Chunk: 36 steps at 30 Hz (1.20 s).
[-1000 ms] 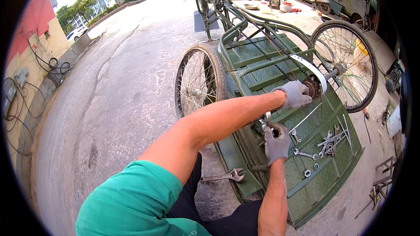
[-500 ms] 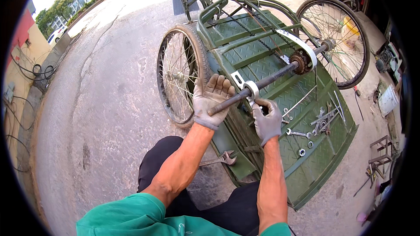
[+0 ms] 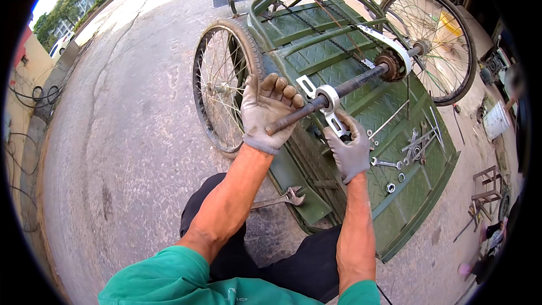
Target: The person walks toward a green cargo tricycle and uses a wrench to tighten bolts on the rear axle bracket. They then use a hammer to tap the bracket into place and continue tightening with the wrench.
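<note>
A dark steel axle with a rusty threaded end runs across the underside of an overturned green cart. Around the axle sits a silver bearing bracket with slotted arms. My gloved right hand pinches the bracket's lower slotted arm between thumb and fingers. My gloved left hand is palm up behind the axle's threaded end, its fingers apart and slightly curled, gripping nothing. Whether its palm touches the axle cannot be told. Farther along the axle are a rusty sprocket and a white curved guard.
Spoked wheels stand at the cart's left and right. An adjustable wrench lies on the cart's near left edge. Several spanners and loose rings lie on the green plate. A white bucket stands at right.
The bracket's lower slotted arm now shows more clearly, and my right hand has shifted slightly down it. My left hand stays open by the axle end. The whole view has shifted a little.
</note>
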Motion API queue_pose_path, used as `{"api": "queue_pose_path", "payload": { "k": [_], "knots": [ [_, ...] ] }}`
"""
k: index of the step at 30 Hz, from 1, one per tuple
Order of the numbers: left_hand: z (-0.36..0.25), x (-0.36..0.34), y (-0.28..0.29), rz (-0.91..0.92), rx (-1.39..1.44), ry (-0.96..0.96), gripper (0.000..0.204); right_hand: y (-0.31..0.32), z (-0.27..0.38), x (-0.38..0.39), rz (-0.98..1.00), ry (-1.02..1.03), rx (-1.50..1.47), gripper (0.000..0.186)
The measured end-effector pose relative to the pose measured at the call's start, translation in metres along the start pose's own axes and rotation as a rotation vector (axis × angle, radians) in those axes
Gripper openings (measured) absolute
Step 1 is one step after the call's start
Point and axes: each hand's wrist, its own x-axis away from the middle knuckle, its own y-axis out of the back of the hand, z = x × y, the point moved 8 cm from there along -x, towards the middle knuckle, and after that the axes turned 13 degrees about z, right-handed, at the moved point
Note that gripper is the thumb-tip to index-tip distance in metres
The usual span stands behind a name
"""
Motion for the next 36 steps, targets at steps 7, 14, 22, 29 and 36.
{"api": "queue_pose_path", "payload": {
  "k": [7,14,22,29,36],
  "knots": [
    [0.003,0.0,-0.002,-0.017,-0.02,0.023,0.042,0.006,0.016,-0.001,-0.014,0.038,0.104,0.047],
    [0.009,0.007,-0.008,-0.032,-0.036,0.045,0.038,-0.001,0.022,-0.009,0.102,-0.109,0.042,0.053],
    [0.008,0.002,-0.018,-0.017,-0.079,0.039,0.034,0.013,0.013,-0.007,0.165,0.064,0.143,0.051],
    [0.004,-0.001,-0.023,-0.007,-0.112,0.044,0.033,0.022,0.011,-0.003,0.174,-0.108,0.302,0.031],
    [0.005,0.0,-0.022,-0.007,-0.128,0.036,0.033,0.016,-0.006,-0.005,0.176,-0.069,0.088,0.024]
  ]
}}
